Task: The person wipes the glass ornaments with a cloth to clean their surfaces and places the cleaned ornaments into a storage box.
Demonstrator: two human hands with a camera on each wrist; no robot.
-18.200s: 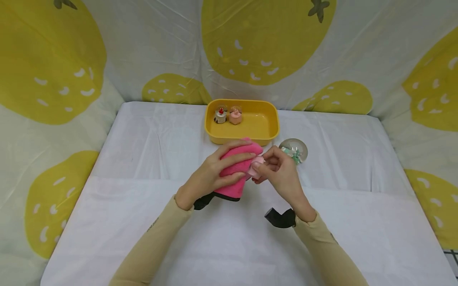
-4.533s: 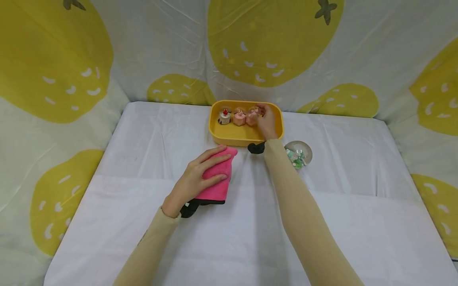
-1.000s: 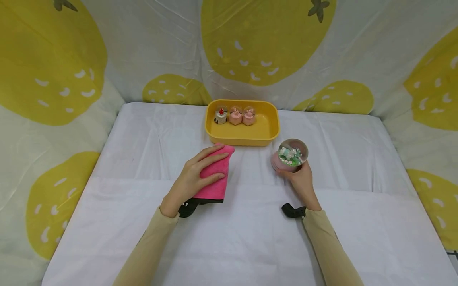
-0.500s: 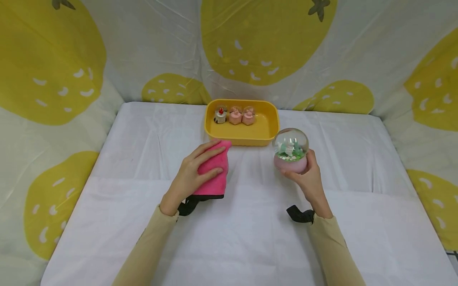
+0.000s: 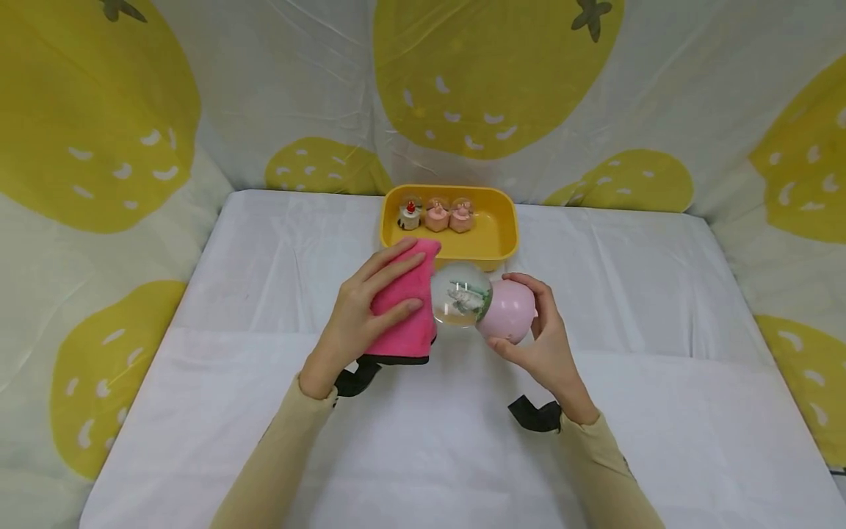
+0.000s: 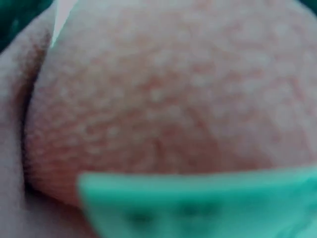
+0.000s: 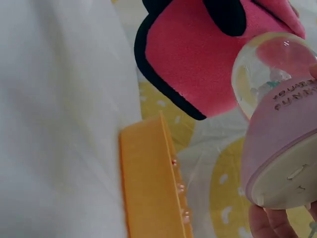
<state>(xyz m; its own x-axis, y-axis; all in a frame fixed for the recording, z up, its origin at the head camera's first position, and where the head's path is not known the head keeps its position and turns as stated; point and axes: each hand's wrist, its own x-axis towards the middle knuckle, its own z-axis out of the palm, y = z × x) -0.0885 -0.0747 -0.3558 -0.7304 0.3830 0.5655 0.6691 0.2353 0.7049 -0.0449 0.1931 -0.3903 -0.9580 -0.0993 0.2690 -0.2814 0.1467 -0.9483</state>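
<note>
My left hand grips a folded pink cloth with black edging, in front of the yellow tray. My right hand holds a snow globe by its rounded pink base. The globe lies tipped sideways in the air, its clear dome pointing left right at the cloth's edge. Green and white figures show inside the dome. From the right wrist view, lettering marks the base of the globe, whose pale underside faces the camera, and the cloth hangs beyond it. Blurred skin and a green strip fill the left wrist view.
A yellow tray stands at the back of the white-covered table. Inside it sit a small white cake-like ornament with a red top and two pink ones. Curtains with yellow fruit prints hang behind and at both sides.
Earlier, my right hand held a small pink ornament at the cloth, then set it in the tray. Since then it has lifted the snow globe, brought it left and tipped it toward the cloth.
</note>
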